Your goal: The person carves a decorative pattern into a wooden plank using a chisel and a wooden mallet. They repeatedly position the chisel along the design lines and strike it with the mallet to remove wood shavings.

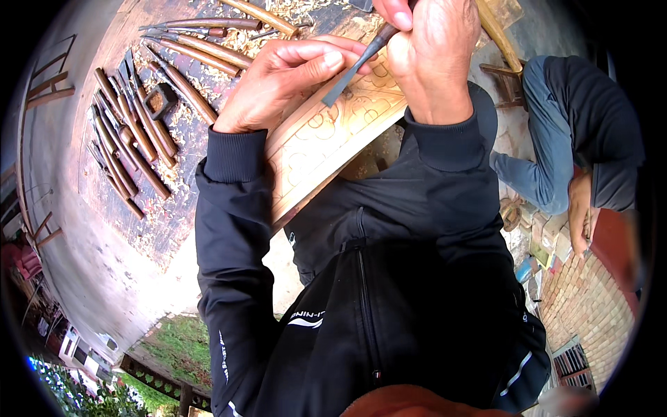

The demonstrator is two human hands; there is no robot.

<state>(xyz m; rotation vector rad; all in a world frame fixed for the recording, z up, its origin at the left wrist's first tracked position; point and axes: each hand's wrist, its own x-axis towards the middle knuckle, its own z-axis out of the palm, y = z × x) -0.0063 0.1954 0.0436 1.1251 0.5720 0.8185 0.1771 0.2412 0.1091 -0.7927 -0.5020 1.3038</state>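
Note:
A pale wooden panel (pixel 326 135) with carved round patterns lies slanted on the workbench (pixel 139 208). My left hand (pixel 278 80) rests flat on the panel's upper edge, fingers stretched toward the blade. My right hand (pixel 431 52) is closed around a carving chisel (pixel 354 66), whose grey steel tip touches the panel just right of my left fingertips. Both forearms wear dark sleeves.
Several wood-handled chisels (pixel 128 135) lie in a row on the bench's left part, more (pixel 208 45) fan out at the top, among wood shavings. A small dark block (pixel 160 101) sits between them. Another person (pixel 577 139) in dark clothes sits at the right, by brick paving.

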